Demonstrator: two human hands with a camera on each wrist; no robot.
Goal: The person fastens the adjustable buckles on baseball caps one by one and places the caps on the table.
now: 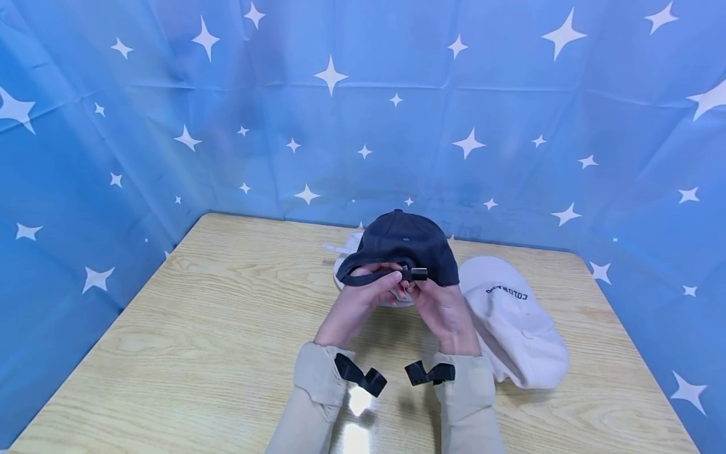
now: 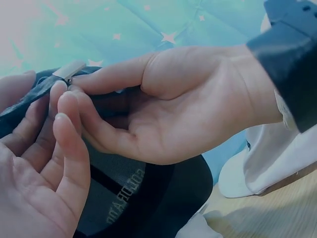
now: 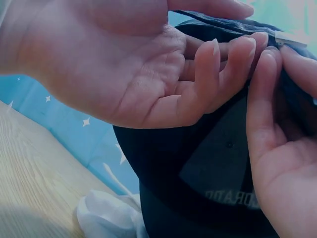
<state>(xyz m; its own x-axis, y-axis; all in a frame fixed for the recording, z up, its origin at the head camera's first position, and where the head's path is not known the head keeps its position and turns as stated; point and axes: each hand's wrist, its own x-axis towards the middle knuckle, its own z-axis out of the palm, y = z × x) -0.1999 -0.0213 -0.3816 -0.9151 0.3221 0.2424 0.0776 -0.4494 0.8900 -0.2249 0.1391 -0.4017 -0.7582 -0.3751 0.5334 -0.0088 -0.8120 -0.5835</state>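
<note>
A dark navy cap (image 1: 405,243) is held up above the table, its back strap (image 1: 374,277) towards me. My left hand (image 1: 360,306) grips the strap between thumb and fingers. Close beside it, my right hand (image 1: 445,309) pinches the strap by the metal buckle (image 1: 419,274). In the left wrist view, the right hand's thumb and index finger meet right at the buckle (image 2: 69,71), and the left hand (image 2: 34,183) is curled along the band. Lettering (image 3: 232,197) shows inside the cap in the right wrist view. The cap's brim is hidden in the head view.
A white cap (image 1: 513,321) marked COLORADO lies on the wooden table (image 1: 198,328) to the right of my hands. Another white cap (image 1: 347,246) sits behind the navy one, mostly covered. A blue star-patterned curtain (image 1: 363,113) encloses the table's back and sides.
</note>
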